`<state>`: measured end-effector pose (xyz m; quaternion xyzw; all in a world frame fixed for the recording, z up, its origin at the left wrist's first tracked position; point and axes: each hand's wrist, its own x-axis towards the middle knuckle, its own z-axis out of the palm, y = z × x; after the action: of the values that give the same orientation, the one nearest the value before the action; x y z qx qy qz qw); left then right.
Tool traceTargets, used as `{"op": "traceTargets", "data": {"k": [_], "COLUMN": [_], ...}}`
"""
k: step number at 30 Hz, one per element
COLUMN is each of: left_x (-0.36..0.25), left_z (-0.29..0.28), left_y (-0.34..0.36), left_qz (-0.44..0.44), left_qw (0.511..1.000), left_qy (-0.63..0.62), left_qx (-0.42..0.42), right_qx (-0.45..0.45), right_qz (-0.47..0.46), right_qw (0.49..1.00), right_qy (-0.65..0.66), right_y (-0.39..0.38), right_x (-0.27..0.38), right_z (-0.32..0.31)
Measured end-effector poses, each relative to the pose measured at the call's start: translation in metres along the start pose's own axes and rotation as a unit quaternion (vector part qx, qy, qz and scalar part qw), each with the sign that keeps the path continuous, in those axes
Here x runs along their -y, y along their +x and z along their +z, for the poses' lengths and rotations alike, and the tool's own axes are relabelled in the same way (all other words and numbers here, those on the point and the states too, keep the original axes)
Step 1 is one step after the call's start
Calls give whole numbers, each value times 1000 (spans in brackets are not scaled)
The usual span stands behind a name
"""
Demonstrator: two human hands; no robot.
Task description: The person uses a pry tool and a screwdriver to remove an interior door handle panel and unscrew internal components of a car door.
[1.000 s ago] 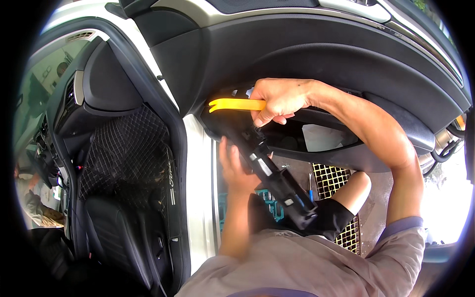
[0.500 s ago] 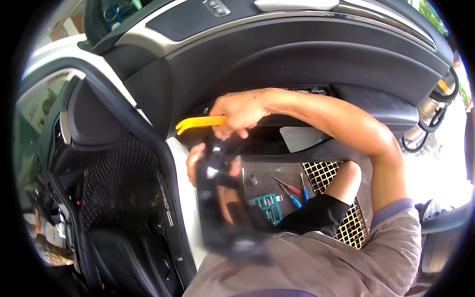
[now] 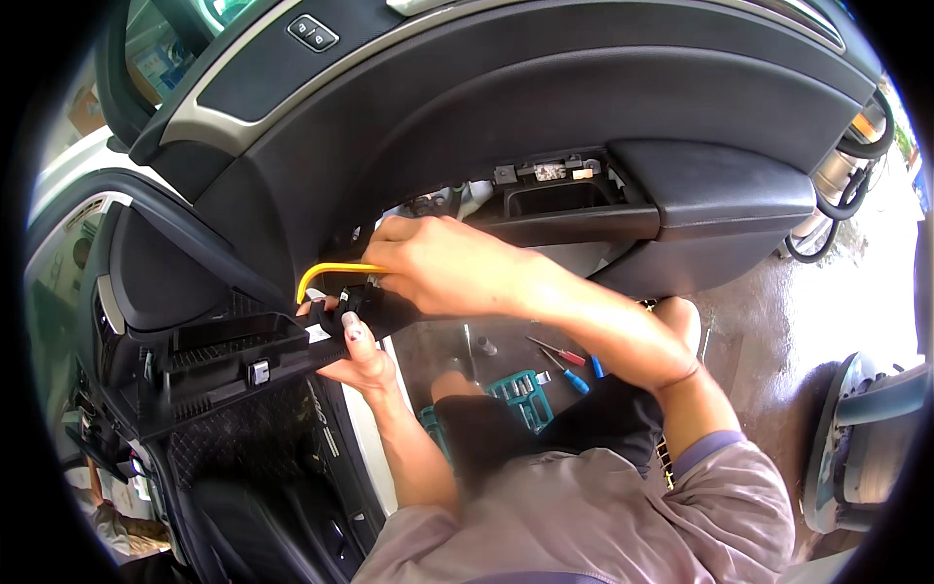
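Note:
My left hand (image 3: 356,362) grips a long black plastic trim piece (image 3: 214,365), which now extends leftward across the car's doorway, a metal clip on its side. My right hand (image 3: 438,268) is closed round a yellow pry tool (image 3: 329,267), whose bent end points down near the trim. Its fingers are close to a black part at the trim's right end; whether they touch it is unclear. Behind them, the dark door panel (image 3: 584,88) has an open recess (image 3: 559,198) with small fittings along its edge.
A teal socket case (image 3: 520,394), a red screwdriver (image 3: 564,356) and a blue screwdriver (image 3: 572,382) lie on the floor below. The car seat (image 3: 263,506) is at lower left, beside a white sill. A metal stand (image 3: 846,438) and coiled hoses (image 3: 842,204) are at right.
The trim has swung from pointing down over my lap to lying out leftward. My right hand and pry tool have moved lower, uncovering more of the door recess.

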<state>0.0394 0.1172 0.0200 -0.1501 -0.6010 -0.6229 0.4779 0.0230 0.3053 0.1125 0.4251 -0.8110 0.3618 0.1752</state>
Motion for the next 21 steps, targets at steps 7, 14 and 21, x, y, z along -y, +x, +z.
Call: {"op": "traceTargets", "data": {"k": [7,14,21], "left_x": [4,26,30], "left_z": [-2,-10,-20], "left_y": [-6,-29,-41], "left_qz": [1,-104,-190], "left_qw": [1000,990,970], "left_qy": [18,-22,-122], "left_qx": [-23,-98,-89], "right_qx": [-253,126,175], "right_qz": [60,677,663], "right_qw": [966,724,727], "right_qy": [-1,43,-36], "right_y": [-134,-295,-318], "right_x": [-1,-159,-257], "right_z": [93,270,348]}}
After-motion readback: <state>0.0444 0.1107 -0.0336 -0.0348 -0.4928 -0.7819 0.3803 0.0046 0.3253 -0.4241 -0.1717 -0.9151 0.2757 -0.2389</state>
